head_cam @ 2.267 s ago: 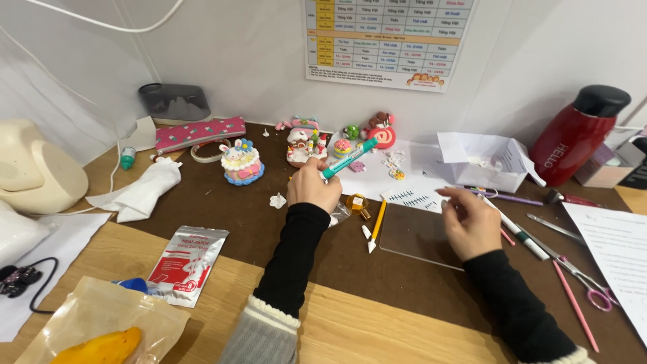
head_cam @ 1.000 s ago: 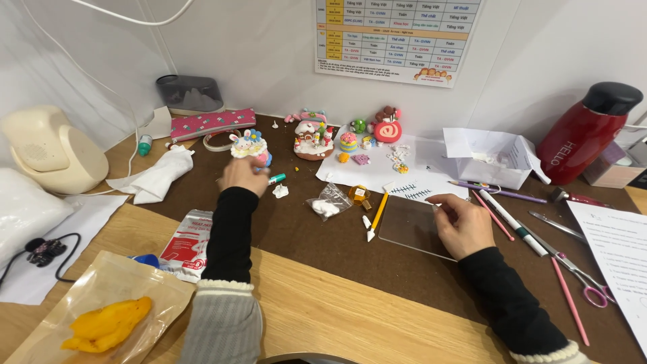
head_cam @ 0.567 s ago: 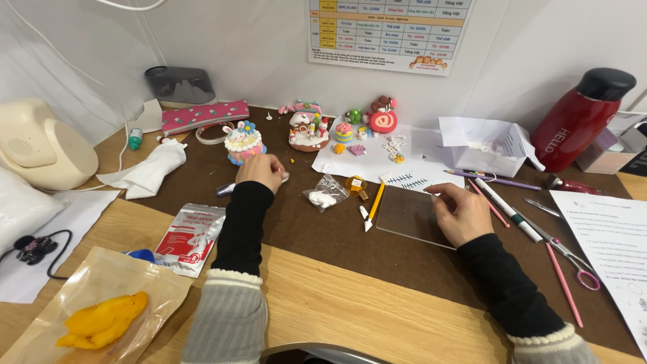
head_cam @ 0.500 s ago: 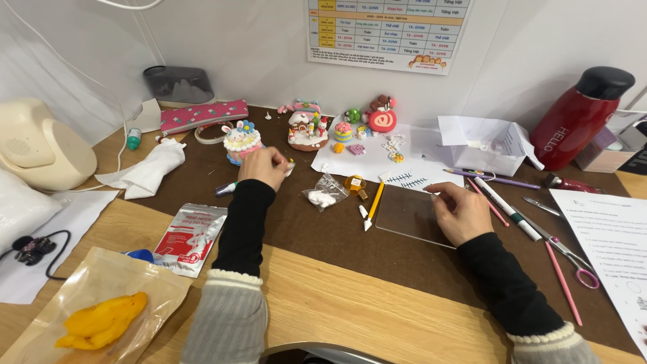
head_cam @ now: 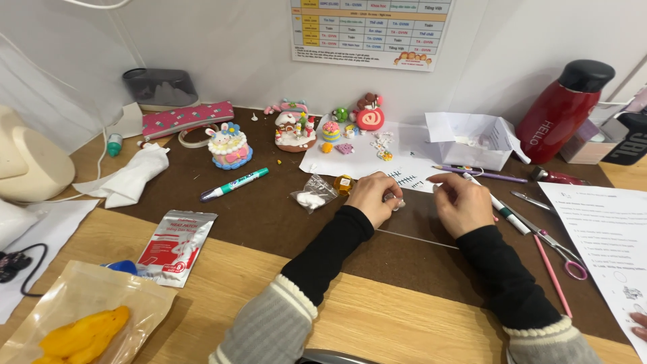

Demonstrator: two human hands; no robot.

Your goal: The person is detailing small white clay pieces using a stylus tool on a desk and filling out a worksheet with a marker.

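From the head view, take the clear acrylic sheet (head_cam: 431,222) on the brown mat (head_cam: 269,216) as your landmark. Your left hand (head_cam: 373,197) sits at its near-left corner, fingers curled around a small whitish lump (head_cam: 394,199), probably clay, pinched at the fingertips. Your right hand (head_cam: 465,202) rests on the sheet's far-right part with thumb and forefinger pressed together; whether anything lies between them, you cannot tell.

What could go wrong, as a judgement: the lump is tiny and soft, so squeezing too hard may squash it, and loosening your fingers could drop it onto the dark mat. Your right forearm lies near the pens (head_cam: 485,176) and the pink-handled scissors (head_cam: 556,246) right of the sheet; a sweep of the sleeve could push them off.

Counts: one sheet, one green marker (head_cam: 234,185) left of it, one small plastic bag (head_cam: 313,195) just left of it, one yellow-orange piece (head_cam: 344,184) behind your left hand, one bunny cake figurine (head_cam: 229,147) far left, one red bottle (head_cam: 563,111) far right.
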